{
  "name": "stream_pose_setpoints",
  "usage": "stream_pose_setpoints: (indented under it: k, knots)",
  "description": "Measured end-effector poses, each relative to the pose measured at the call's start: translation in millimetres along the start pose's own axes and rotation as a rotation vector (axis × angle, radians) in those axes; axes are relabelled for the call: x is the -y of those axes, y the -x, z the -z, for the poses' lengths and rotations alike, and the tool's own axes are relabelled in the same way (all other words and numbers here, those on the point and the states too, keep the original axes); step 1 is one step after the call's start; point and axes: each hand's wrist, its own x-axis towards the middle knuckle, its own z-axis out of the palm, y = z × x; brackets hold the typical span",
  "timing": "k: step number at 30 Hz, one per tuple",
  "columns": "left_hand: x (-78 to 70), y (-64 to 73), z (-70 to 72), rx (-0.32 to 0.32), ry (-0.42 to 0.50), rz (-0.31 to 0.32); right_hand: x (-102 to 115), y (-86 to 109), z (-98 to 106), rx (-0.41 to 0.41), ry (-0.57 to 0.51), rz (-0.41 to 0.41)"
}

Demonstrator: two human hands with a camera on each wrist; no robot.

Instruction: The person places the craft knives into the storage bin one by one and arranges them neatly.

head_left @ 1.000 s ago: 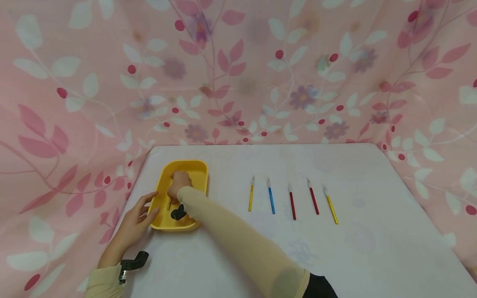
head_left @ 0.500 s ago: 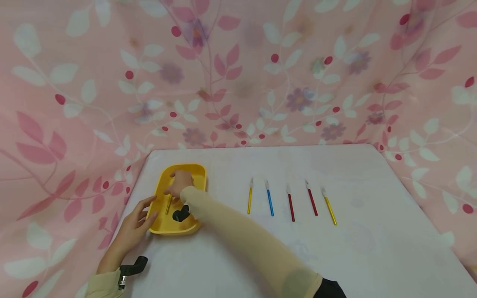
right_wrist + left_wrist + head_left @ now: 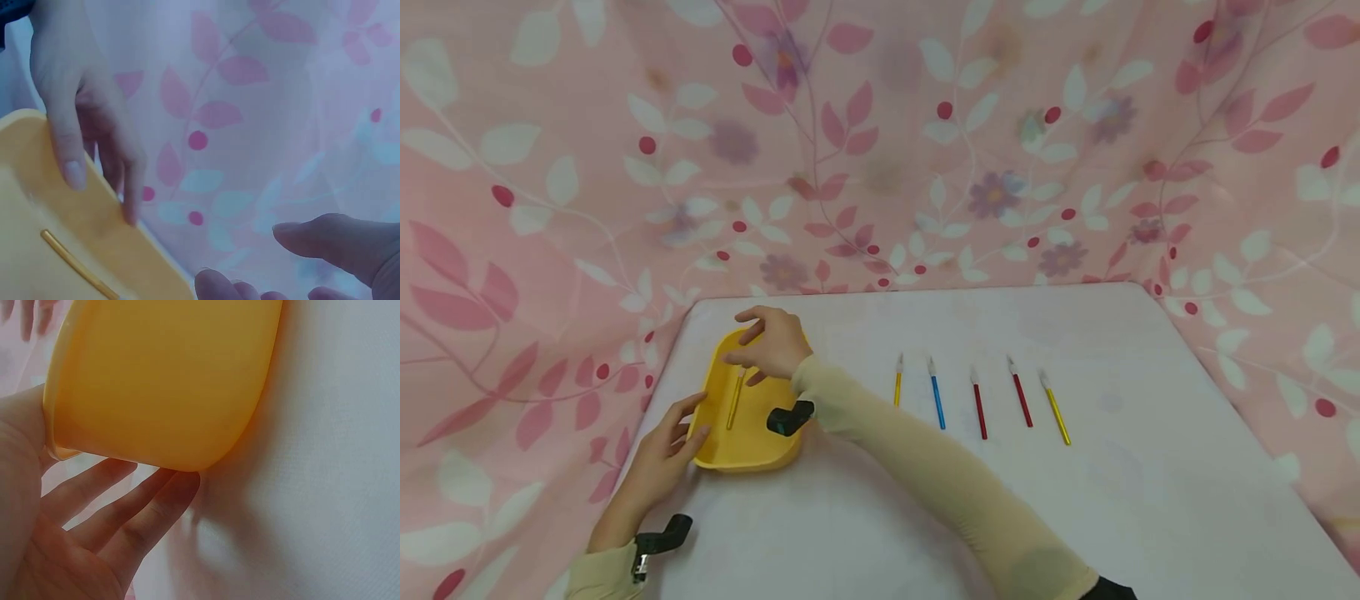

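Observation:
A yellow tray [image 3: 752,450] sits on the left of the white table, with one yellow-handled paintbrush [image 3: 734,404] lying in it. My left hand [image 3: 658,460] holds the tray's left side; in the right wrist view its thumb [image 3: 74,172] is over the rim and its fingers are outside. From beneath, the left wrist view shows those fingertips [image 3: 187,484] at the wall. Above the tray's far part is my right hand [image 3: 775,343], fingers spread and holding nothing. It hides the tray's far right corner and overlaps the brush's tip in the head view.
Right of the tray lies a spaced row of paintbrushes: yellow [image 3: 898,387], blue [image 3: 937,402], two red [image 3: 979,410] and another yellow [image 3: 1057,412]. My right forearm [image 3: 925,467] crosses the table before them. A pink floral cloth [image 3: 880,167] hangs behind.
My right hand has let go of the yellow paintbrush and risen out of the tray, its fingers spreading. The brush now shows more fully. My left hand stays at the tray.

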Motion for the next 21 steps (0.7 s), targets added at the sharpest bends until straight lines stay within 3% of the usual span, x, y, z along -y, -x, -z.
stream_pose_setpoints:
  k: [7, 16, 21]
  knots:
    - [-0.2, -0.1, 1.9, 0.001, 0.001, -0.002, 5.0, 24.5, 33.6, 0.005, -0.005, 0.056]
    - [2.7, -1.1, 3.1, 0.011, 0.007, 0.005, -6.2, 51.5, 74.5, -0.035, -0.037, 0.137]
    - [2.7, -2.4, 1.7, 0.025, 0.021, 0.023, -13.2, 67.6, 100.9, -0.078, -0.064, 0.144]
